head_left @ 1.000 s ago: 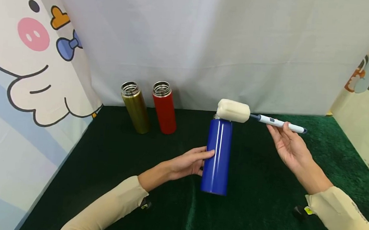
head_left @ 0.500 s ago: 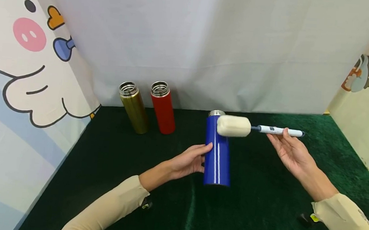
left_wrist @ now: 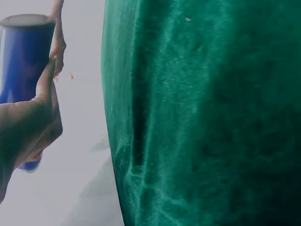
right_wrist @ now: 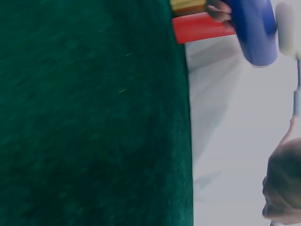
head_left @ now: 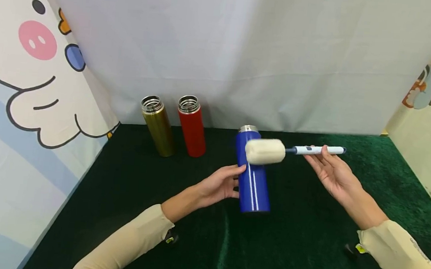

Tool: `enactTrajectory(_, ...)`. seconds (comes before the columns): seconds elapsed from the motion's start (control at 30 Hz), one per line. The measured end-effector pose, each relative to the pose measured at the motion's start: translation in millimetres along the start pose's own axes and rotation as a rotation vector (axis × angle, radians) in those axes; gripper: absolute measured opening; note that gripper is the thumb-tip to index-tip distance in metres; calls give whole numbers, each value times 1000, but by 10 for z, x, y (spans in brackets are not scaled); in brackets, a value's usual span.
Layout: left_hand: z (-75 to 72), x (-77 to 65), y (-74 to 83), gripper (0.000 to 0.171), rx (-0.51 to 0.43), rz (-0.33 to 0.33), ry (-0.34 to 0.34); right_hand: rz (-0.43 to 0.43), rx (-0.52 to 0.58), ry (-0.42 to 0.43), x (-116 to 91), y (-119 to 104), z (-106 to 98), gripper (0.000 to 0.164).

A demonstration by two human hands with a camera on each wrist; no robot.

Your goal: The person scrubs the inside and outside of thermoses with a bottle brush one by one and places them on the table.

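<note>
My left hand (head_left: pixel 220 185) grips a blue metal bottle (head_left: pixel 254 190) around its middle, raised over the green cloth and tilted with its open steel mouth leaning left. In my right hand (head_left: pixel 334 173) is a bottle brush, pinched by its white handle (head_left: pixel 314 150). The brush's cream sponge head (head_left: pixel 265 151) points left and overlaps the bottle's upper side in the head view. From the right wrist, the sponge (right_wrist: pixel 286 28) shows right alongside the blue bottle (right_wrist: pixel 256 33). The left wrist view has the left hand (left_wrist: pixel 33 117) wrapped round the bottle (left_wrist: pixel 26 61).
A gold bottle (head_left: pixel 160 132) and a red bottle (head_left: pixel 193 132), both with open steel mouths, stand at the back left of the dark green cloth (head_left: pixel 191 251). Behind them hangs a white curtain (head_left: pixel 207 45), with cartoon-printed panels at either side.
The sponge head has come down from the bottle's mouth to its upper side and shifted slightly left. The bottle has tilted, its mouth going left and its base rising.
</note>
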State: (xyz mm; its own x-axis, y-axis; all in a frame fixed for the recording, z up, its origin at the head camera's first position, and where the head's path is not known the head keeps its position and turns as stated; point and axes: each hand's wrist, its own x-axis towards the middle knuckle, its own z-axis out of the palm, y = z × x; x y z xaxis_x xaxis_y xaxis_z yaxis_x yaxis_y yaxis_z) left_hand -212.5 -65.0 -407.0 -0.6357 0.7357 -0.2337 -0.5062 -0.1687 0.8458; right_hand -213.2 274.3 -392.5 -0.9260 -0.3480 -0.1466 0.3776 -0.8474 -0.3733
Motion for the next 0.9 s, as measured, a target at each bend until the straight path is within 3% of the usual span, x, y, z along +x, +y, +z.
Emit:
enactTrajectory(0.13,-1,-17,-17,57,59,-24,-40,-1,151,6,6,-26,14,22)
enactTrajectory(0.23,-21,-10,-3,56,31,11,-24,22,48,-22,-12,5,-26,20)
enactTrajectory(0.37,-49,21,33,55,-39,71,61,81,-141,-74,-59,66,-112,19)
enactTrajectory(0.47,-50,44,45,55,-67,84,104,104,-169,-94,-78,81,-149,21)
enactTrajectory(0.53,-42,53,36,56,-65,77,99,91,-155,-93,-65,72,-145,21)
enactTrajectory(0.63,-29,45,-4,55,-18,39,59,51,-72,-50,-17,43,-99,18)
enactTrajectory(0.8,-22,-10,-65,55,80,-30,-8,3,190,83,17,-15,-53,22)
enactTrajectory(0.9,-26,-31,-43,60,120,-27,-35,20,242,90,5,-43,-51,23)
